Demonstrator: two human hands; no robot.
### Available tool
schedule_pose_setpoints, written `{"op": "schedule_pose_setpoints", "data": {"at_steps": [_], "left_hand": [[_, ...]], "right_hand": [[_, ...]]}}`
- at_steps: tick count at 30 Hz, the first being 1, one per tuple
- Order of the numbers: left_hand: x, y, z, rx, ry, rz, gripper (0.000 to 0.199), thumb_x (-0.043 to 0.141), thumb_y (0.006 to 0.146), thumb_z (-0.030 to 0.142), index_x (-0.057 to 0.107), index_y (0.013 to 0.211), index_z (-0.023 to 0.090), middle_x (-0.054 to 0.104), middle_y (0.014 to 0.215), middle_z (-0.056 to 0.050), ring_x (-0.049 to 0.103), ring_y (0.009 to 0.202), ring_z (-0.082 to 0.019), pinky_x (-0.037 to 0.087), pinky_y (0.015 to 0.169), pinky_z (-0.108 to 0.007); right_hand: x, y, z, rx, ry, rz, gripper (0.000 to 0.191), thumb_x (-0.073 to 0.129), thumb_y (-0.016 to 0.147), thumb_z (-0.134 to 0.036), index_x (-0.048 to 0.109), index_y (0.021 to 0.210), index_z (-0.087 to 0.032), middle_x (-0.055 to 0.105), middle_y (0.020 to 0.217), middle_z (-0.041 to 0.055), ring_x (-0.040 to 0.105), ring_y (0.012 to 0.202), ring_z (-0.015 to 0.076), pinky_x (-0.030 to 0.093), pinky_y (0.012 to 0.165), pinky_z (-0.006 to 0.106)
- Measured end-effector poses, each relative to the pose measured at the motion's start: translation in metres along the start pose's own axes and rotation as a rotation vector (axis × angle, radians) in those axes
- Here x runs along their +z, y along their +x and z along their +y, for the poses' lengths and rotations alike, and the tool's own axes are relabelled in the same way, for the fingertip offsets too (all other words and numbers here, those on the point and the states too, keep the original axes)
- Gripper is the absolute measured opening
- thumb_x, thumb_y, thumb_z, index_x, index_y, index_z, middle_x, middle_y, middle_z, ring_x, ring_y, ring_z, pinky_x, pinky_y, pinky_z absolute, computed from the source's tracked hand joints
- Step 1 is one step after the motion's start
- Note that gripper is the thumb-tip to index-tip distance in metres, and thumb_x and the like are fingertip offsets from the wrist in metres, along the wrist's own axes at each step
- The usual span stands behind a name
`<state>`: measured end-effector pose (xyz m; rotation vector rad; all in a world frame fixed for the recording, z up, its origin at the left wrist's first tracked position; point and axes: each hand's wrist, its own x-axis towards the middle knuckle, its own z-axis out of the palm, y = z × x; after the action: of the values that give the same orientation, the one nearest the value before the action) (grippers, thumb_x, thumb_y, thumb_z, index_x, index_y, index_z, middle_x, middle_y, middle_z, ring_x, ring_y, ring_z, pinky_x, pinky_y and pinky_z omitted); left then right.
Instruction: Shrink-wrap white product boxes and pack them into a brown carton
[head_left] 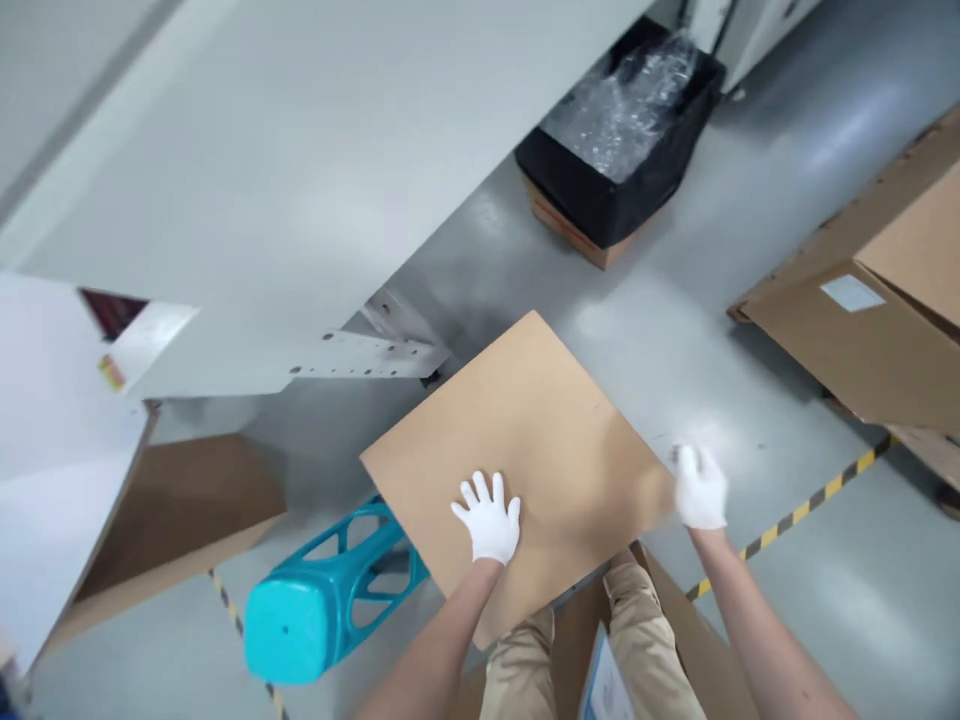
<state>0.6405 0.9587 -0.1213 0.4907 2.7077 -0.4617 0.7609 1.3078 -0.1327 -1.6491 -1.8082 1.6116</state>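
A flat brown cardboard sheet (pixel 532 440) is held level in front of me, above my knees. My left hand (pixel 489 518), in a white glove, lies flat on top of the sheet near its close edge, fingers spread. My right hand (pixel 700 487), also gloved in white, grips the sheet's right corner, and is somewhat blurred. Below the sheet my tan trousers (pixel 637 640) show, with more cardboard beside them.
A turquoise plastic stool (pixel 315 600) stands at my lower left. A black-lined box of clear plastic wrap (pixel 622 130) sits on the grey floor ahead. Large cardboard boxes (pixel 870 320) stand at right, another (pixel 172 520) at left under a white table (pixel 247 200). Yellow-black floor tape (pixel 810 500) runs at right.
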Motion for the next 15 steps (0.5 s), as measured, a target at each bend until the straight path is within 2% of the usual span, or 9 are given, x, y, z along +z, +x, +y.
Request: {"op": "schedule_pose_setpoints", "data": {"at_steps": [1, 2, 5, 7, 9, 10, 11, 13, 15], "left_hand": [[-0.001, 0.002, -0.001, -0.004, -0.045, -0.022, 0.063, 0.042, 0.105, 0.042, 0.038, 0.162, 0.017, 0.015, 0.17, -0.024, 0.011, 0.155, -0.054, 0.019, 0.118, -0.079], [-0.005, 0.004, -0.003, -0.009, -0.092, -0.048, 0.064, 0.044, 0.104, 0.044, 0.038, 0.162, 0.019, 0.014, 0.171, -0.023, 0.01, 0.155, -0.054, 0.016, 0.118, -0.08], [-0.028, 0.007, -0.018, 0.007, -0.275, -0.132, 0.071, 0.055, 0.098, 0.043, 0.035, 0.164, 0.022, 0.01, 0.172, -0.018, 0.004, 0.156, -0.053, 0.01, 0.12, -0.079], [-0.045, 0.01, -0.035, 0.024, -0.494, -0.229, 0.071, 0.057, 0.096, 0.038, 0.037, 0.163, 0.022, 0.018, 0.172, -0.014, 0.011, 0.158, -0.045, 0.013, 0.128, -0.067], [-0.058, 0.017, -0.055, -0.019, -0.729, -0.385, 0.052, 0.052, 0.1, 0.038, 0.058, 0.148, 0.021, 0.049, 0.157, -0.014, 0.038, 0.15, -0.037, 0.028, 0.128, -0.051], [-0.063, 0.022, -0.066, -0.063, -0.824, -0.475, 0.043, 0.047, 0.102, 0.041, 0.069, 0.133, 0.019, 0.065, 0.138, -0.015, 0.055, 0.136, -0.034, 0.04, 0.121, -0.046], [-0.067, 0.028, -0.077, -0.11, -0.895, -0.558, 0.043, 0.045, 0.105, 0.046, 0.075, 0.117, 0.017, 0.073, 0.116, -0.016, 0.067, 0.118, -0.032, 0.05, 0.111, -0.045], [-0.077, 0.046, -0.098, -0.157, -0.986, -0.65, 0.049, 0.05, 0.104, 0.056, 0.074, 0.101, 0.014, 0.073, 0.09, -0.013, 0.073, 0.088, -0.026, 0.061, 0.088, -0.042], [-0.098, 0.07, -0.118, -0.148, -1.101, -0.639, 0.046, 0.059, 0.101, 0.058, 0.071, 0.105, 0.014, 0.071, 0.09, -0.009, 0.07, 0.081, -0.021, 0.062, 0.076, -0.037]], "right_hand": [[0.031, -0.014, -0.028, 0.021, -0.002, -0.286, 0.048, 0.055, 0.095, -0.059, 0.07, 0.106, -0.015, 0.072, 0.108, 0.0153, 0.068, 0.105, 0.0241, 0.056, 0.097, 0.037], [0.065, -0.029, -0.053, 0.137, -0.06, -0.519, 0.049, 0.053, 0.097, -0.061, 0.069, 0.099, -0.015, 0.073, 0.098, 0.0135, 0.069, 0.096, 0.0215, 0.058, 0.088, 0.033], [0.163, -0.064, -0.105, 0.226, -0.224, -0.76, 0.049, 0.06, 0.097, -0.06, 0.065, 0.082, -0.014, 0.066, 0.068, 0.0068, 0.065, 0.064, 0.0151, 0.056, 0.063, 0.025], [0.208, -0.074, -0.119, 0.247, -0.332, -0.805, 0.049, 0.062, 0.098, -0.058, 0.061, 0.077, -0.014, 0.061, 0.06, 0.0024, 0.058, 0.051, 0.0118, 0.052, 0.053, 0.023], [0.233, -0.078, -0.123, 0.259, -0.429, -0.805, 0.05, 0.058, 0.1, -0.059, 0.058, 0.074, -0.015, 0.058, 0.056, 0.0011, 0.054, 0.045, 0.0107, 0.047, 0.047, 0.021], [0.238, -0.08, -0.124, 0.255, -0.467, -0.795, 0.051, 0.055, 0.1, -0.059, 0.056, 0.072, -0.016, 0.057, 0.054, 0.0015, 0.053, 0.043, 0.0108, 0.045, 0.045, 0.021], [0.241, -0.083, -0.125, 0.246, -0.5, -0.784, 0.052, 0.052, 0.101, -0.059, 0.055, 0.07, -0.017, 0.057, 0.054, 0.0028, 0.053, 0.042, 0.0114, 0.044, 0.044, 0.021], [0.239, -0.093, -0.133, 0.219, -0.558, -0.774, 0.052, 0.047, 0.1, -0.056, 0.052, 0.065, -0.019, 0.057, 0.053, 0.0057, 0.055, 0.042, 0.0139, 0.043, 0.043, 0.023], [0.231, -0.103, -0.156, 0.156, -0.617, -0.756, 0.05, 0.045, 0.096, -0.053, 0.047, 0.057, -0.021, 0.055, 0.05, 0.0064, 0.054, 0.04, 0.0168, 0.043, 0.043, 0.027]]}}
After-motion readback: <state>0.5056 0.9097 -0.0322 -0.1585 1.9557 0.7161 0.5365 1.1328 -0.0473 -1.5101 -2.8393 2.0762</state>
